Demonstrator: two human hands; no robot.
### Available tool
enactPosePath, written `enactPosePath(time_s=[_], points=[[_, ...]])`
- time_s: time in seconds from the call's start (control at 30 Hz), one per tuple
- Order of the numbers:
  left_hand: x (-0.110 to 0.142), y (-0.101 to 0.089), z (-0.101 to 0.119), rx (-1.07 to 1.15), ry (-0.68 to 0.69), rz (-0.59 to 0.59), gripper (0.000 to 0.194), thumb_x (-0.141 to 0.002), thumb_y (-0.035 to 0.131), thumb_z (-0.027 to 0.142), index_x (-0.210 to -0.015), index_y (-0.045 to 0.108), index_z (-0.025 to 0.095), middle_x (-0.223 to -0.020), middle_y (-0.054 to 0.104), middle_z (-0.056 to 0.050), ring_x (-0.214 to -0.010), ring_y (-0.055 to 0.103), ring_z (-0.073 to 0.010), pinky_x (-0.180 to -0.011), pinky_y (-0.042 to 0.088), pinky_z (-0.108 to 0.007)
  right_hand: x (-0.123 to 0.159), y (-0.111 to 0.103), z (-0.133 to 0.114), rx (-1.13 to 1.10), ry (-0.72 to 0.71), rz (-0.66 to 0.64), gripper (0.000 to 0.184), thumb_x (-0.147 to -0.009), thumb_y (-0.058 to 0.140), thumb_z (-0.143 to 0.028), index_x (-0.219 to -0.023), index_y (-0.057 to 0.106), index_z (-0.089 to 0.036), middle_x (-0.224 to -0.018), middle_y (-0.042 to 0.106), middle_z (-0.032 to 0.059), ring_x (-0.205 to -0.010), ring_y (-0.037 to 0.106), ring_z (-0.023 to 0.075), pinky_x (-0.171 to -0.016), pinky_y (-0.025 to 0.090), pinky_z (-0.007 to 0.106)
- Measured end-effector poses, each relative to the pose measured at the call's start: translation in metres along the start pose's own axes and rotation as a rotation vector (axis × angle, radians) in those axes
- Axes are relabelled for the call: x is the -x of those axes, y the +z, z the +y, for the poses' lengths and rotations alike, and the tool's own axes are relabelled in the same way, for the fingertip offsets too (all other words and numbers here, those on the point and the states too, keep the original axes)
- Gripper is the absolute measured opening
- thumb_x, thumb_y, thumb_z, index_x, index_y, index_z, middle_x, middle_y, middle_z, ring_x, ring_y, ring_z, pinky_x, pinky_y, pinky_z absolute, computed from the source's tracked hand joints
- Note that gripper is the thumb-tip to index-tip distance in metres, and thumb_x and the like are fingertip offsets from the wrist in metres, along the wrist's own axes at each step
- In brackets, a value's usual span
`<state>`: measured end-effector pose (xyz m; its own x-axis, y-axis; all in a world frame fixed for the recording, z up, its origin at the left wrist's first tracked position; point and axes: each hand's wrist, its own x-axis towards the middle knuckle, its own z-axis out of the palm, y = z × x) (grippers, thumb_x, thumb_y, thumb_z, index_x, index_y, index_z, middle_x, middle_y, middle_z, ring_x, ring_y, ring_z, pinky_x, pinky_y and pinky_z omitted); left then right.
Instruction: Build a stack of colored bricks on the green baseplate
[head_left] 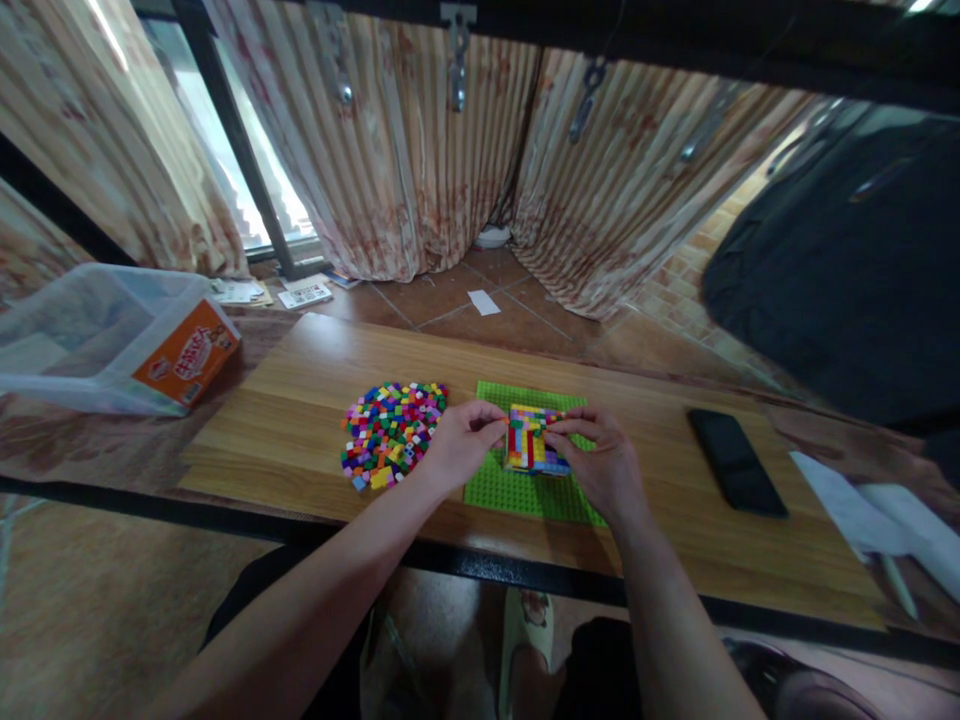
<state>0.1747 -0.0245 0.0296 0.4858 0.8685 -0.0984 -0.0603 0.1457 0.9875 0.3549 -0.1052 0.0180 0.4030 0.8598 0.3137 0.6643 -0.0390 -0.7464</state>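
A low block structure built of toy bricks [529,450] in red, yellow, blue and purple is on the green studded baseplate [510,492]. My left hand [466,445] is closed, its thumb and index finger pinched at the structure's upper left edge. From the other side my right hand [600,462] reaches over the structure's right part, thumb and index fingertips close together on its top. Whether a small brick is between those right fingertips is too small to tell. Left of the baseplate lies a pile of loose bricks [394,430] in many colours, near my left wrist.
The wooden table [277,420] has a black front edge. A black phone [736,462] lies to the right, with white paper [847,500] beyond it. A clear plastic bin [97,385] with an orange label stands at far left. Curtains [450,180] hang behind.
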Motion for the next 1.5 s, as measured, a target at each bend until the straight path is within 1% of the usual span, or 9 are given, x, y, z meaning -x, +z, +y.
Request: enactPosePath(time_s=[0.17, 0.43, 0.77, 0.9, 1.03, 1.17, 1.27, 1.4, 1.5], points=[[-0.001, 0.001, -0.003, 0.016, -0.001, -0.019, 0.002, -0.074, 0.064, 0.014, -0.075, 0.064, 0.013, -0.065, 0.061, 0.002, -0.057, 0.053, -0.0073, -0.058, 0.042, -0.021, -0.002, 0.002, -0.003, -0.009, 0.000, 0.027, 0.017, -0.077, 0.070, -0.040, -0.070, 0.075, -0.025, -0.097, 0.061, 0.0047, -0.095, 0.061, 0.0217, -0.089, 0.045, 0.040], [0.001, 0.004, -0.011, -0.001, 0.011, -0.027, 0.003, -0.074, 0.064, 0.015, -0.075, 0.065, 0.013, -0.066, 0.062, 0.001, -0.059, 0.055, -0.0085, -0.060, 0.044, -0.021, -0.003, 0.003, -0.006, -0.053, 0.044, 0.009, 0.021, -0.074, 0.072, -0.043, -0.069, 0.072, -0.022, -0.099, 0.060, 0.0056, -0.095, 0.060, 0.0216, -0.083, 0.048, 0.039], [0.002, 0.007, -0.020, -0.028, 0.025, -0.047, 0.004, -0.074, 0.063, 0.017, -0.074, 0.065, 0.014, -0.066, 0.062, 0.001, -0.059, 0.054, -0.0087, -0.057, 0.043, -0.021, -0.004, 0.005, 0.005, -0.142, 0.069, -0.044, 0.017, -0.072, 0.074, -0.040, -0.070, 0.073, -0.023, -0.103, 0.055, 0.0055, -0.099, 0.058, 0.0224, -0.078, 0.052, 0.039], [0.003, 0.008, -0.019, -0.046, 0.022, -0.055, 0.004, -0.073, 0.064, 0.017, -0.075, 0.066, 0.014, -0.067, 0.063, 0.000, -0.060, 0.055, -0.0093, -0.058, 0.044, -0.021, -0.003, 0.007, 0.003, -0.130, 0.061, -0.030, 0.017, -0.074, 0.072, -0.039, -0.069, 0.073, -0.023, -0.104, 0.055, 0.0055, -0.097, 0.059, 0.0214, -0.077, 0.052, 0.038], [0.005, 0.007, -0.015, -0.017, -0.016, -0.046, 0.006, -0.073, 0.065, 0.019, -0.076, 0.067, 0.014, -0.067, 0.064, 0.000, -0.059, 0.056, -0.0097, -0.059, 0.045, -0.022, -0.003, 0.004, 0.001, -0.107, 0.053, -0.012, 0.016, -0.073, 0.073, -0.039, -0.071, 0.073, -0.023, -0.102, 0.059, 0.0055, -0.094, 0.061, 0.0207, -0.076, 0.052, 0.037], [0.005, 0.008, -0.010, 0.031, -0.055, -0.027, 0.007, -0.073, 0.066, 0.018, -0.077, 0.069, 0.013, -0.066, 0.065, 0.000, -0.057, 0.056, -0.0085, -0.057, 0.043, -0.021, -0.004, -0.002, 0.000, -0.180, 0.071, 0.086, 0.021, -0.078, 0.068, -0.041, -0.073, 0.073, -0.022, -0.095, 0.065, 0.0064, -0.090, 0.063, 0.0211, -0.074, 0.053, 0.036], [0.005, 0.010, -0.007, 0.082, -0.083, -0.009, 0.006, -0.073, 0.067, 0.016, -0.078, 0.069, 0.013, -0.066, 0.065, 0.000, -0.054, 0.055, -0.0073, -0.055, 0.042, -0.021, -0.003, -0.003, -0.006, -0.205, 0.018, 0.126, 0.019, -0.080, 0.066, -0.039, -0.077, 0.073, -0.022, -0.094, 0.067, 0.0066, -0.090, 0.064, 0.0211, -0.076, 0.054, 0.037], [0.008, 0.010, -0.002, 0.170, -0.123, -0.033, 0.010, -0.071, 0.072, 0.018, -0.078, 0.070, 0.012, -0.064, 0.066, 0.000, -0.053, 0.054, -0.0070, -0.056, 0.043, -0.022, 0.002, 0.003, -0.020, -0.211, -0.107, 0.045, 0.013, -0.083, 0.065, -0.034, -0.084, 0.075, -0.026, -0.100, 0.067, 0.0054, -0.093, 0.064, 0.0195, -0.084, 0.053, 0.037], [0.010, 0.009, 0.002, 0.244, -0.152, -0.072, 0.014, -0.070, 0.074, 0.021, -0.080, 0.071, 0.011, -0.066, 0.068, -0.001, -0.054, 0.055, -0.0073, -0.056, 0.044, -0.022, 0.005, 0.007, -0.027, -0.224, -0.161, -0.022, 0.013, -0.084, 0.065, -0.031, -0.092, 0.076, -0.029, -0.105, 0.066, 0.0045, -0.098, 0.063, 0.0192, -0.087, 0.052, 0.037]])
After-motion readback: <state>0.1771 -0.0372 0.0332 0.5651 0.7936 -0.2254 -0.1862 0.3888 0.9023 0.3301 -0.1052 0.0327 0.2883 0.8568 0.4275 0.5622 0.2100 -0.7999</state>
